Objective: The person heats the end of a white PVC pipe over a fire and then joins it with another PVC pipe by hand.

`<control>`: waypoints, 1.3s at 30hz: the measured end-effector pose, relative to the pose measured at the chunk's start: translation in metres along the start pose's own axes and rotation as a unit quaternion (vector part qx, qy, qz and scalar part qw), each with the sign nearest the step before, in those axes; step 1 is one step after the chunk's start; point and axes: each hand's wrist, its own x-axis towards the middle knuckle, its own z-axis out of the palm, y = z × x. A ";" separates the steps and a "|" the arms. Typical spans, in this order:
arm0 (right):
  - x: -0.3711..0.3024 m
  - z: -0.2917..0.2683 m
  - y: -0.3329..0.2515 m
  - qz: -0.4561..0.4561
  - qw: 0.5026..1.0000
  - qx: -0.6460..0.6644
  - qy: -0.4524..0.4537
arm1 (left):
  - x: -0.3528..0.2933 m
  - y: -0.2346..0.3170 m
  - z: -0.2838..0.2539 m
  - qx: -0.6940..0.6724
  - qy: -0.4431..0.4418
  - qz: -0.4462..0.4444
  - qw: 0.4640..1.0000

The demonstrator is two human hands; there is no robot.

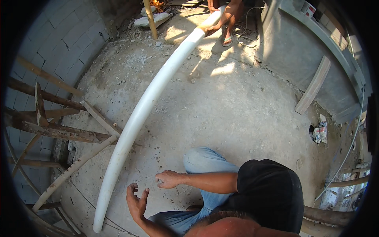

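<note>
A long white plastic pipe (148,98) lies slanting across the concrete floor, from beside me at lower left to the far side. My left hand (137,202) is raised just right of its near end, with fingers loosely bent, thumb apart and nothing in the grasp. Farther from the pipe, my right hand (169,179) hovers in front of my knee, fingers slightly curled and seen mostly from the back. Neither hand touches the pipe. At its far end another person's hands (213,29) grip it, around a brownish stretch of the pipe.
Rough timber poles (59,128) lean and cross at the left, near a block wall (65,37). A plank (314,85) rests against the grey wall at right. Crumpled litter (319,132) lies below it. Flames (158,4) burn at the far edge beside a pale sack (154,19).
</note>
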 end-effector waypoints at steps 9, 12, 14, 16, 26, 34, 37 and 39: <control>-0.003 -0.005 -0.006 0.013 1.000 0.023 0.001 | 0.002 -0.006 0.003 0.001 -0.007 0.007 1.000; -0.003 -0.004 0.001 0.011 1.000 0.018 0.003 | 0.001 0.003 0.005 0.009 -0.016 -0.008 1.000; -0.002 -0.003 0.000 0.009 1.000 0.017 0.005 | 0.002 -0.006 0.005 0.013 -0.013 0.005 1.000; -0.002 -0.002 0.000 0.007 1.000 0.018 0.006 | 0.003 -0.010 0.005 0.013 -0.013 0.009 1.000; -0.003 -0.002 0.000 0.003 1.000 0.025 0.011 | 0.001 -0.009 0.007 0.009 -0.016 -0.005 1.000; -0.005 -0.007 -0.003 0.001 1.000 0.012 0.014 | 0.000 -0.008 0.007 0.015 -0.021 -0.001 1.000; -0.005 -0.005 -0.002 0.001 1.000 0.009 0.017 | 0.000 -0.007 0.007 0.016 -0.021 -0.005 1.000; -0.004 -0.006 -0.003 0.000 1.000 0.012 0.013 | 0.000 -0.007 0.007 0.015 -0.021 -0.006 1.000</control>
